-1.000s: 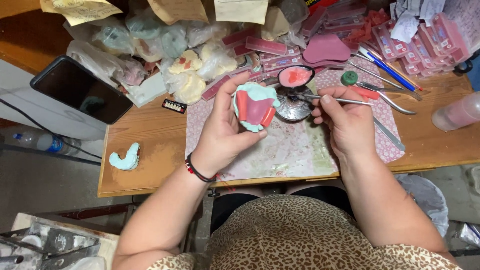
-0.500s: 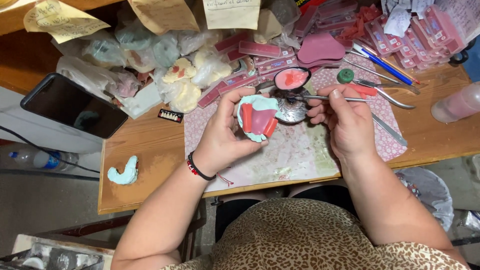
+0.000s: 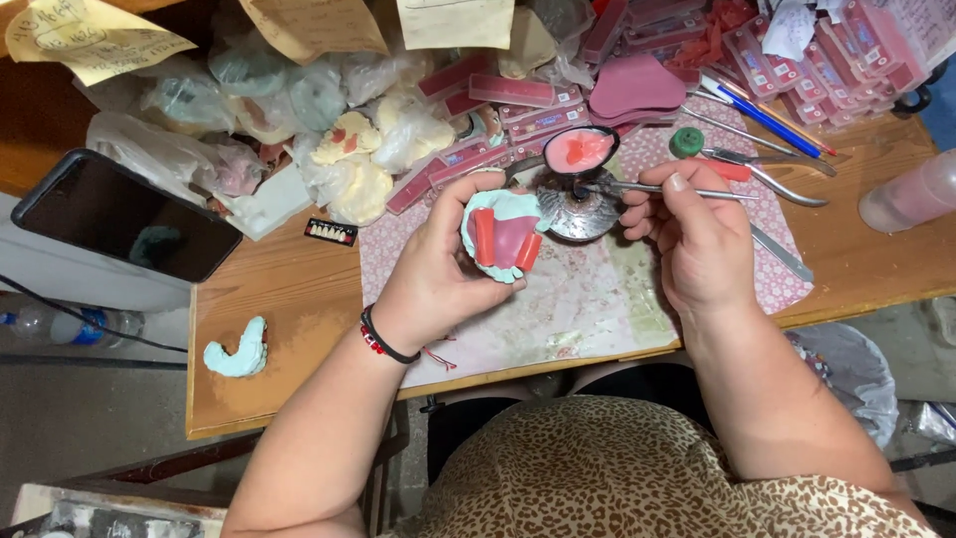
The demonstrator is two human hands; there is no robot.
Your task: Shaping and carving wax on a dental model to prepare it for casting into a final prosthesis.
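The wooden bench (image 3: 289, 299) carries a patterned mat (image 3: 588, 299), where the left hand (image 3: 438, 274) is clamped around a pale green dental cast (image 3: 503, 234) that already bears red wax rims and a pink base. The right hand (image 3: 697, 239) pinches a thin metal tool (image 3: 637, 187), its tip at a small burner (image 3: 578, 204) beneath a ladle of melted pink wax (image 3: 581, 149); the waxing looks partly done. Bagged casts (image 3: 339, 149), tooth cards (image 3: 836, 50) and a dark phone (image 3: 124, 214) crowd the back; a spare cast (image 3: 239, 351) lies well apart at left

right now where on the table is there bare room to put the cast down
Bare wood lies between the phone, the loose teal cast and the mat. The mat's near part below both hands is bare too. The back, with bags and trays, is crowded.
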